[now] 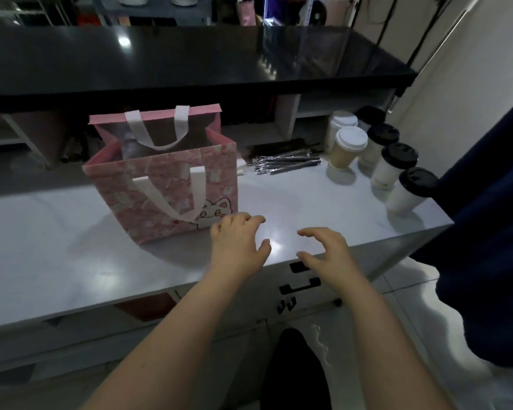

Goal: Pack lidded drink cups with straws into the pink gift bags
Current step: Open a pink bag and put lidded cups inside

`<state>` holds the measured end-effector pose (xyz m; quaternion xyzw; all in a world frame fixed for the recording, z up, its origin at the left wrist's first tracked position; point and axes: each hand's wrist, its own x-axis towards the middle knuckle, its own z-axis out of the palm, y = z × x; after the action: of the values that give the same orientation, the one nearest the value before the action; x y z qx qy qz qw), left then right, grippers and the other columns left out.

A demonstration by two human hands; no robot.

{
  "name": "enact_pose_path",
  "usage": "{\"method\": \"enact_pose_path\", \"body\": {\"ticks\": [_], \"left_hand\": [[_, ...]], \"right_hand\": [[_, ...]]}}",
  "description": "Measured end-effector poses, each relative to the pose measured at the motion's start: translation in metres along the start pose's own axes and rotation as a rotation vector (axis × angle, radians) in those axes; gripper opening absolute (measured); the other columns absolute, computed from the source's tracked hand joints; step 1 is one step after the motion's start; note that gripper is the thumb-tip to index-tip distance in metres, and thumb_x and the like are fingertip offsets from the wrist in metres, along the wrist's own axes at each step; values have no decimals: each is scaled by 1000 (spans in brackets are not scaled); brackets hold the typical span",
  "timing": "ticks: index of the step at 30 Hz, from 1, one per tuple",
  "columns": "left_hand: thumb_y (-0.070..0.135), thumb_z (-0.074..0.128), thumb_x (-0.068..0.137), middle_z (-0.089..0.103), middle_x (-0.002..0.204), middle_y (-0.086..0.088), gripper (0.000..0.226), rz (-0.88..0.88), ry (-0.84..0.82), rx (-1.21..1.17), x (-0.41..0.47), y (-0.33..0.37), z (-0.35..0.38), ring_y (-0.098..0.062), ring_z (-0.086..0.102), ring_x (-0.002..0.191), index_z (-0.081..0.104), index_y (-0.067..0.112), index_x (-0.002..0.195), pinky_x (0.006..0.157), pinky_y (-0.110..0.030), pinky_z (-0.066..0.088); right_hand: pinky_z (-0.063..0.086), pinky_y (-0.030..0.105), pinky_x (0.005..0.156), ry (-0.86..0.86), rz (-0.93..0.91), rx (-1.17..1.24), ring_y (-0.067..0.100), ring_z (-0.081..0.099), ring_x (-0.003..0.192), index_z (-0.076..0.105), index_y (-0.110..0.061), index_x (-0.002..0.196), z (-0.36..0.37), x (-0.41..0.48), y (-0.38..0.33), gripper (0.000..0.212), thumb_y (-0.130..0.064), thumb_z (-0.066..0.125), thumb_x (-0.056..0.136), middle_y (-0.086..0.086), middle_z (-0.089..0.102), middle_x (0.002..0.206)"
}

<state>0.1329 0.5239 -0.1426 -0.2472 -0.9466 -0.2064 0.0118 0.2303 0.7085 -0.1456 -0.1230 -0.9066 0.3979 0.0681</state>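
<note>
Both hands are over the near edge of the counter [42, 247] and both are empty. The left hand [237, 241] hovers just beside the bag's near corner with its fingers loosely curled. The right hand [323, 250] is spread, fingers arched, gripping nothing.

The pink gift bag [166, 190] stands upright to the left, mouth open to the ceiling, cat-printed face turned toward the person, one white handle flopped down the front. It looks like light paper that is stiff enough to stand but could easily tip.

The cups wait well apart, at the far right of the counter. There's a white-lidded cup [348, 147] with another behind it, and a row of black-lidded cups [397, 170] running to the near corner. All stand lids up, long axis vertical. I'd judge them to be thin-walled paper, and whether they are full I can't tell. Best to wrap the mid-body and not squeeze, and not to lift by the lid.

Between bag and cups lies a bundle of wrapped straws [285, 162], flat, their long axis running left to right. They look slim, light and slippery in their film, so pinch one near its middle.
</note>
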Motion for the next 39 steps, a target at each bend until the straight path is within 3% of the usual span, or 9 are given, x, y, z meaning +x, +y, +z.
{"method": "enact_pose_path", "body": {"ticks": [8, 11, 14, 18, 23, 25, 28, 32, 39], "left_hand": [[45, 52, 91, 48, 136, 6, 49, -26, -46, 15, 105, 75, 56, -20, 35, 130, 45, 35, 138, 106, -39, 20], [46, 53, 90, 49, 135, 6, 51, -16, -29, 37, 149, 110, 67, -20, 36, 129, 45, 34, 138, 105, -39, 22], [45, 55, 87, 51, 131, 6, 52, -25, 19, 74, 194, 133, 66, -23, 40, 124, 47, 32, 136, 105, -41, 26], [42, 57, 86, 53, 126, 4, 49, -73, 65, 119, 241, 140, 57, -25, 46, 119, 51, 31, 133, 108, -46, 30], [41, 57, 86, 54, 127, 4, 49, -93, 140, 143, 272, 148, 54, -23, 43, 122, 52, 30, 134, 107, -46, 29], [39, 58, 87, 55, 125, 4, 47, -84, 156, 148, 278, 151, 54, -23, 43, 121, 54, 29, 132, 106, -45, 28], [39, 57, 87, 55, 125, 5, 46, -97, 145, 157, 282, 152, 57, -23, 43, 122, 54, 29, 132, 107, -45, 28], [38, 57, 87, 55, 127, 5, 47, -124, 129, 170, 276, 145, 57, -22, 42, 124, 54, 30, 133, 108, -46, 28], [31, 65, 80, 59, 124, 1, 48, -137, 344, 180, 268, 131, -6, -28, 43, 122, 59, 26, 127, 97, -43, 30]], "right_hand": [[30, 27, 103, -7, 17, -155, 13, 33, 128, 53, -30, 130, -80, 98, 69, 46, -25, 69, 88, -12, 50, 130], [27, 27, 103, 21, -10, -245, 20, 30, 128, 49, -26, 135, -112, 143, 83, 55, -26, 71, 84, -4, 46, 136], [28, 42, 110, -5, -14, -391, 25, 28, 131, 43, -29, 140, -134, 186, 90, 65, -33, 71, 82, -2, 39, 143], [22, 47, 112, -75, 8, -552, 28, 25, 136, 38, -31, 140, -150, 237, 92, 67, -36, 68, 80, -1, 31, 149], [8, 58, 114, -24, 68, -658, 37, 17, 140, 26, -28, 144, -156, 299, 88, 79, -47, 69, 79, 11, 20, 155], [10, 59, 113, -68, 137, -719, 38, 18, 139, 21, -26, 145, -150, 311, 88, 87, -48, 71, 78, 15, 16, 156], [23, 53, 105, -77, 121, -765, 36, 29, 129, 24, -25, 144, -137, 309, 91, 80, -37, 69, 79, 15, 26, 149], [30, 41, 94, -1, -9, -701, 33, 36, 118, 32, -23, 137, -128, 295, 90, 71, -24, 69, 76, 11, 35, 136], [37, 41, 97, 20, -307, -394, 32, 32, 122, 35, -27, 138, -146, 290, 26, 77, -26, 76, 73, 8, 30, 137]]}}
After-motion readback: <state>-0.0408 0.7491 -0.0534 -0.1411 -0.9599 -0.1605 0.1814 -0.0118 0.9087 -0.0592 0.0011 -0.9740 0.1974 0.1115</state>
